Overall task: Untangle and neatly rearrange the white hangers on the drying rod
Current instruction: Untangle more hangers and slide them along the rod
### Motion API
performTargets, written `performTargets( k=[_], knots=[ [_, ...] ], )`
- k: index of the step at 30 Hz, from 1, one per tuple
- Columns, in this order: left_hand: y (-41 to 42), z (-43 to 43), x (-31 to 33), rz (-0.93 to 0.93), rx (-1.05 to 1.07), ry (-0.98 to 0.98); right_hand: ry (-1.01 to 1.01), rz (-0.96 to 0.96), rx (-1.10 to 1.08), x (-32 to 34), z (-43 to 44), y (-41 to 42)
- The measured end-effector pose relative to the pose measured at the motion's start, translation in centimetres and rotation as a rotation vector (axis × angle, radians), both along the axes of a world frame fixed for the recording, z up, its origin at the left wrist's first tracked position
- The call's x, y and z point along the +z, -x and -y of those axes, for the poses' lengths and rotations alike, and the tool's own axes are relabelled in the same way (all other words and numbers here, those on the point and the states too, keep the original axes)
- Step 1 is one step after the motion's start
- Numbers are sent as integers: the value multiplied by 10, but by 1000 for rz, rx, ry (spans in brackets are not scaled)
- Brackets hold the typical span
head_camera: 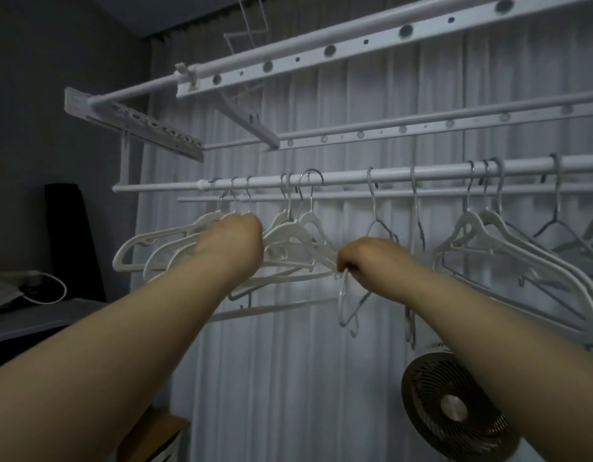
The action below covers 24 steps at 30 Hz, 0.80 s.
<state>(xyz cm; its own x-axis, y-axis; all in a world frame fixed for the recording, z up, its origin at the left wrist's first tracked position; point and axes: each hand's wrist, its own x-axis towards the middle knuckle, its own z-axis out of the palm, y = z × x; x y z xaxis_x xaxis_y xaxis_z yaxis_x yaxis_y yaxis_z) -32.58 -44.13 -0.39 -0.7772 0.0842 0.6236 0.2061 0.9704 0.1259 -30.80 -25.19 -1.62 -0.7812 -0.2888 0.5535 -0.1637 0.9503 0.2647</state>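
Several white hangers hang by metal hooks from the white drying rod. A tangled bunch of white hangers hangs at the left of the rod. My left hand reaches up into that bunch; its fingers are hidden behind the hand. My right hand is curled round the end of a thin white hanger that dangles below it. A second group of white hangers hangs to the right, spread apart. Two thin wire hangers hang between the groups.
A white ceiling drying rack with perforated bars runs above the rod. Pale curtains hang behind. A round fan stands low at the right. A dark shelf with a white cable is at the left.
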Motion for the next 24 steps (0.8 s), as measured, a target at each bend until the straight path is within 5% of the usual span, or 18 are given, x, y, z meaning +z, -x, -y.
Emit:
performTargets(
  k=[24],
  knots=[
    [65,-66,41,43,-175,-181,486,-80,140,-12,-59,-17]
  ],
)
